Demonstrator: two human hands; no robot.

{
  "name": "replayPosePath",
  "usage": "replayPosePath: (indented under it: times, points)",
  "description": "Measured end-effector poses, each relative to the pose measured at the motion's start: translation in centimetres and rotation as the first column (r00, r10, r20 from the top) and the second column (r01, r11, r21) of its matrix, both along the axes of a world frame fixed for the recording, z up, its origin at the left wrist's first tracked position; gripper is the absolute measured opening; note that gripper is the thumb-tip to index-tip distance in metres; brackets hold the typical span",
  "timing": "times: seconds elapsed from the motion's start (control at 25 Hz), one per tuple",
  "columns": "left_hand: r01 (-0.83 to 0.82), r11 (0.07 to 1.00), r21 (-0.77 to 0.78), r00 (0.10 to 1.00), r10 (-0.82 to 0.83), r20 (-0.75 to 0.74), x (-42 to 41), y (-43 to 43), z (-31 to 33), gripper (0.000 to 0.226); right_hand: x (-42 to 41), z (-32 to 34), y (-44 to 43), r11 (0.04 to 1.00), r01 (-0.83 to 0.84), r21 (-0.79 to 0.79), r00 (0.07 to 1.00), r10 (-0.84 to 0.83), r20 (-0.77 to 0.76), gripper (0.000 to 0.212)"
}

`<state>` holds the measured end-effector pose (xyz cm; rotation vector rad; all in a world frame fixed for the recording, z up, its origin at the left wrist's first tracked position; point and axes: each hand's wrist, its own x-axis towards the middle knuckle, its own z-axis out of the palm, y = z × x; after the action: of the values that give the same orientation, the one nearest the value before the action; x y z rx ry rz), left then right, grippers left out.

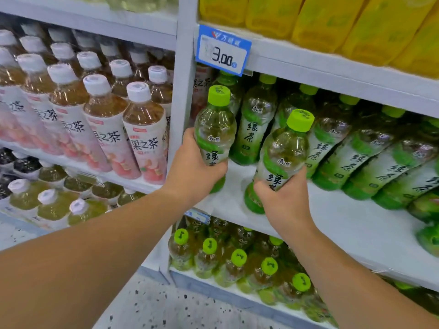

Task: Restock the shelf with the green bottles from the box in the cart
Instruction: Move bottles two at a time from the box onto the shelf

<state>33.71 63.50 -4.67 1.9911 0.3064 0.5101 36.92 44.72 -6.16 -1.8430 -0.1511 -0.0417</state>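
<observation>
Two green bottles go up to a store shelf at once, one in each of a person's bare hands. The left hand (190,167) curls fingers and thumb around the lower body of the left bottle (215,129), holding it upright just beside the white post (183,91) at the shelf's left end. The right hand (285,198) grips the right bottle (282,150) low on its label, cap tilted to the right, base at the front lip of the white shelf board (332,222). Whether either base touches the board cannot be told.

The low grip appears chosen so that the bases can go down first and the labels face out. Behind them, a row of shelved green bottles (356,150) stands along the back, leaving bare board in front, likely the spot meant for these two.

A blue price tag (223,51) reading 3.00 hangs from the shelf above. White-capped tea bottles (107,129) fill the bay to the left, and yellow bottles (332,20) line the shelf overhead. The box and cart are out of view.
</observation>
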Motion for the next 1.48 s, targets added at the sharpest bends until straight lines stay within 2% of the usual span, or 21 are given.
replayPosePath:
  times: [0.12,0.28,0.44,0.56,0.64,0.72,0.84,1.16,1.48]
  points:
    - [0.026,1.000,-0.003,1.000,-0.026,0.009,0.0,0.2,-0.6,0.063,0.0,-0.8,0.2,0.999,0.016,0.032,1.000,-0.017,0.026,0.059]
    - [0.049,0.998,0.032,0.991,-0.044,-0.125,-0.9,0.1,-2.1,0.076,0.0,-0.8,-0.3,1.000,-0.027,-0.012,0.999,0.028,0.017,0.059]
    - [0.049,0.992,0.113,0.979,-0.026,-0.204,-1.6,-0.8,-3.1,0.096,-0.4,-1.9,-2.6,0.965,-0.084,-0.248,0.996,0.081,-0.025,0.065]
    - [0.003,0.979,0.204,0.967,0.049,-0.249,-0.8,-1.8,-3.6,0.103,-0.6,-3.5,-2.8,0.951,-0.071,-0.302,0.997,0.070,-0.012,0.057]
    - [-0.038,0.985,0.166,0.961,0.081,-0.263,-0.2,-2.0,-4.0,0.098,-0.1,-4.1,-2.0,0.958,-0.050,-0.281,0.998,0.056,0.014,0.052]
    - [-0.078,0.991,0.110,0.963,0.103,-0.249,0.2,-2.1,-4.2,0.082,0.5,-4.4,-1.1,0.968,-0.033,-0.249,0.999,0.041,0.026,0.049]
    - [-0.104,0.988,0.117,0.962,0.130,-0.242,0.5,-2.1,-4.5,0.067,1.3,-4.6,-0.3,0.968,-0.022,-0.250,0.997,0.040,0.064,0.049]
    - [-0.069,0.956,0.285,0.969,0.132,-0.210,0.8,-1.7,-4.8,0.073,2.6,-4.8,0.7,0.969,-0.103,-0.225,0.991,0.120,0.064,0.047]
    - [-0.063,0.950,0.307,0.976,0.123,-0.180,1.1,-0.9,-5.2,0.071,3.0,-5.6,1.4,0.942,-0.078,-0.327,0.988,0.117,0.102,0.061]
